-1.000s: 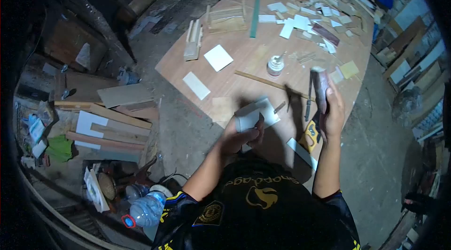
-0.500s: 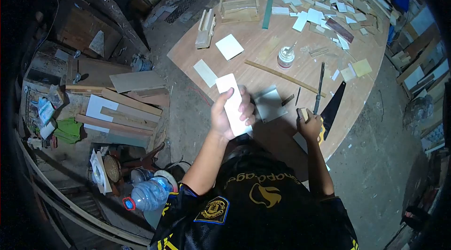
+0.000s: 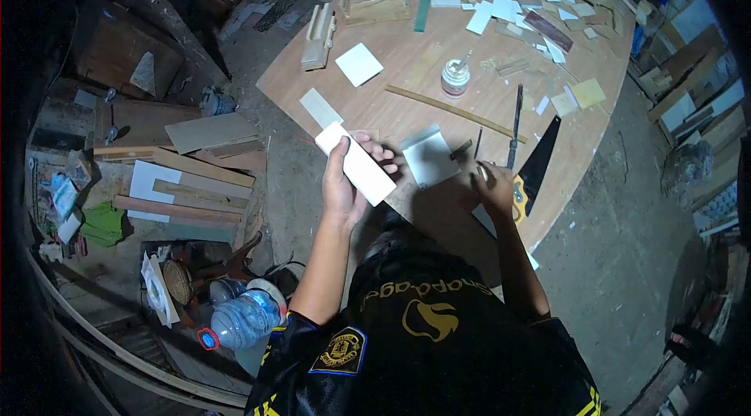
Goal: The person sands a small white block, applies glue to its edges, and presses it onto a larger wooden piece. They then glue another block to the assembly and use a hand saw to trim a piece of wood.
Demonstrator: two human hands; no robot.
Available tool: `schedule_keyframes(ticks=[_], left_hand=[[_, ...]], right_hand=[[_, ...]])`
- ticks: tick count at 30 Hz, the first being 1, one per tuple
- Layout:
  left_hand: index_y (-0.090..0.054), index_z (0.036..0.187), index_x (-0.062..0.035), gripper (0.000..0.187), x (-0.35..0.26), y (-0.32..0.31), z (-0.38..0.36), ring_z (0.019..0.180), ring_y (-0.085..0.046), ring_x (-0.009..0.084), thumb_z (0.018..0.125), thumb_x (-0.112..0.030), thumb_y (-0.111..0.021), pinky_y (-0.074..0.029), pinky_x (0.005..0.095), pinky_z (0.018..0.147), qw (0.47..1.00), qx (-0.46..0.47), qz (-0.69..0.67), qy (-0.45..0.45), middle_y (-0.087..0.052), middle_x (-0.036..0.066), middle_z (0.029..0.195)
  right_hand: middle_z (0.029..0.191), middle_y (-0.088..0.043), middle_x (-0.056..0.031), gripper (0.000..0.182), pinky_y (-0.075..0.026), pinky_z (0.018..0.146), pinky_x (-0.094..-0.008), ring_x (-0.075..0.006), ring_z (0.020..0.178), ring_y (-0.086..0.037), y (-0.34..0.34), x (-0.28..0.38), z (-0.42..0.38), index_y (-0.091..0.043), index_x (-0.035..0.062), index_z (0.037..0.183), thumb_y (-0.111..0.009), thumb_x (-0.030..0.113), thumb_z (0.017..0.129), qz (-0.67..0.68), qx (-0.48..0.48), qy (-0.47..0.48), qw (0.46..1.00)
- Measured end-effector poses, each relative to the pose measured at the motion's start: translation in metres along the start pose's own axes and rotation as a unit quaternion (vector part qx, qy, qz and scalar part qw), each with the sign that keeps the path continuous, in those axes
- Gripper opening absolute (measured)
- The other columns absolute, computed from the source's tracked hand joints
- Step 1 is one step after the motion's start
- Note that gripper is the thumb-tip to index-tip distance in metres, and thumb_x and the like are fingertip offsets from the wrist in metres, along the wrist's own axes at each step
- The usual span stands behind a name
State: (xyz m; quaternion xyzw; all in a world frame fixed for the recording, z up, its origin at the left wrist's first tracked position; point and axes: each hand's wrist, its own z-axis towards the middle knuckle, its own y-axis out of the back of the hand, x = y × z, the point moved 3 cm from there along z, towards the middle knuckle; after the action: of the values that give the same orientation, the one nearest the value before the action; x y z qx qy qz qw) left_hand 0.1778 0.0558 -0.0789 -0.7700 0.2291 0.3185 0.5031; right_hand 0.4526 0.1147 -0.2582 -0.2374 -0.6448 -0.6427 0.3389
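My left hand is wrapped round a white rectangular block, thumb across its upper face, held above the table's near edge. My right hand is low over the table, fingers curled round a small pale piece that is mostly hidden. Beside that hand lies a handsaw with a yellow handle, and a long dark tool, perhaps a chisel or file. Between my hands a white open box-like piece rests on the table, with a small dark object at its right edge.
On the wooden table are a wooden strip, an open jar with a stick in it, a white square, small wooden frames and many offcuts. A water bottle is at lower left.
My left hand has tilted the white block, its top now leaning left. My right hand's small pale piece shows less. The whole view has shifted slightly.
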Motion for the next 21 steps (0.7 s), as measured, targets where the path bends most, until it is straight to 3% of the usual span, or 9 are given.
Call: schedule_keyframes(ticks=[1,3,5,7,8,13,14,19,21], left_hand=[[-0.053,0.104,-0.0054,0.037,0.006,0.008,0.000,0.077,-0.059,0.0235,0.096,-0.041,-0.046,-0.053,0.0415,0.069,0.998,-0.053,0.027,-0.014,-0.056,0.007,0.082],[-0.059,0.113,-0.0039,0.042,0.030,0.039,0.001,0.086,-0.058,0.0197,0.098,-0.040,-0.045,-0.050,0.0342,0.076,0.991,-0.066,0.115,0.029,-0.058,0.007,0.094],[-0.059,0.121,-0.0048,0.044,0.051,0.038,-0.004,0.092,-0.058,0.0177,0.099,-0.040,-0.044,-0.048,0.0304,0.082,0.985,-0.054,0.152,0.065,-0.059,0.006,0.102],[-0.056,0.127,-0.0059,0.043,0.071,0.046,-0.007,0.104,-0.056,0.0168,0.100,-0.038,-0.047,-0.046,0.0301,0.090,0.978,-0.033,0.187,0.085,-0.058,0.008,0.117],[-0.057,0.127,-0.0062,0.041,0.080,0.053,-0.007,0.104,-0.056,0.0161,0.099,-0.035,-0.049,-0.046,0.0296,0.089,0.968,-0.017,0.229,0.098,-0.059,0.007,0.117],[-0.056,0.125,-0.0054,0.034,0.101,0.069,-0.008,0.101,-0.055,0.0127,0.099,-0.027,-0.053,-0.045,0.0274,0.085,0.932,0.016,0.329,0.154,-0.061,0.003,0.111],[-0.058,0.121,-0.0049,0.030,0.104,0.073,-0.007,0.091,-0.056,0.0121,0.099,-0.024,-0.052,-0.046,0.0267,0.078,0.936,0.018,0.322,0.143,-0.061,0.001,0.105],[-0.055,0.124,-0.0045,0.035,0.110,0.121,0.012,0.086,-0.057,0.0140,0.099,-0.028,-0.049,-0.046,0.0276,0.075,0.938,0.011,0.285,0.199,-0.060,0.002,0.100],[-0.055,0.124,-0.0054,0.037,0.117,0.152,0.017,0.087,-0.059,0.0144,0.098,-0.031,-0.051,-0.048,0.0275,0.074,0.952,-0.021,0.195,0.234,-0.062,0.003,0.103]], right_hand=[[0.111,-0.061,-0.0139,0.033,-0.048,0.085,-0.0374,-0.0295,0.098,-0.059,0.003,0.021,0.000,-0.066,0.0083,0.113,-0.069,0.019,0.082,0.069,0.053,0.025,0.996],[0.114,-0.062,-0.0123,0.036,-0.048,0.084,-0.0336,-0.0241,0.100,-0.060,-0.014,0.027,-0.018,-0.060,0.0056,0.121,-0.066,0.016,0.087,0.238,0.118,0.139,0.954],[0.108,-0.063,-0.0122,0.042,-0.049,0.082,-0.0313,-0.0195,0.099,-0.060,-0.005,0.084,-0.032,-0.053,0.0036,0.127,-0.064,0.018,0.090,0.398,0.256,0.021,0.880],[0.107,-0.063,-0.0105,0.043,-0.049,0.082,-0.0286,-0.0152,0.096,-0.060,0.006,0.131,-0.047,-0.053,0.0034,0.128,-0.064,0.014,0.089,0.380,0.291,-0.025,0.878],[0.106,-0.064,-0.0088,0.044,-0.049,0.082,-0.0260,-0.0108,0.093,-0.060,0.006,0.139,-0.052,-0.053,0.0033,0.129,-0.064,0.009,0.087,0.360,0.329,-0.065,0.871],[0.096,-0.066,-0.0098,0.042,-0.050,0.080,-0.0277,-0.0135,0.086,-0.062,-0.031,0.109,-0.058,-0.055,0.0029,0.126,-0.066,0.020,0.089,0.257,0.368,-0.108,0.887],[0.095,-0.066,-0.0101,0.043,-0.050,0.079,-0.0287,-0.0142,0.084,-0.062,-0.036,0.103,-0.060,-0.056,0.0025,0.124,-0.067,0.023,0.088,0.225,0.366,-0.112,0.896],[0.099,-0.066,-0.0077,0.039,-0.048,0.071,-0.0289,-0.0125,0.079,-0.059,-0.061,0.052,-0.052,-0.058,0.0038,0.121,-0.067,0.024,0.089,0.197,0.305,-0.114,0.925],[0.099,-0.066,-0.0065,0.038,-0.047,0.069,-0.0287,-0.0118,0.078,-0.058,-0.066,0.036,-0.042,-0.059,0.0042,0.120,-0.067,0.024,0.089,0.200,0.285,-0.129,0.928]])
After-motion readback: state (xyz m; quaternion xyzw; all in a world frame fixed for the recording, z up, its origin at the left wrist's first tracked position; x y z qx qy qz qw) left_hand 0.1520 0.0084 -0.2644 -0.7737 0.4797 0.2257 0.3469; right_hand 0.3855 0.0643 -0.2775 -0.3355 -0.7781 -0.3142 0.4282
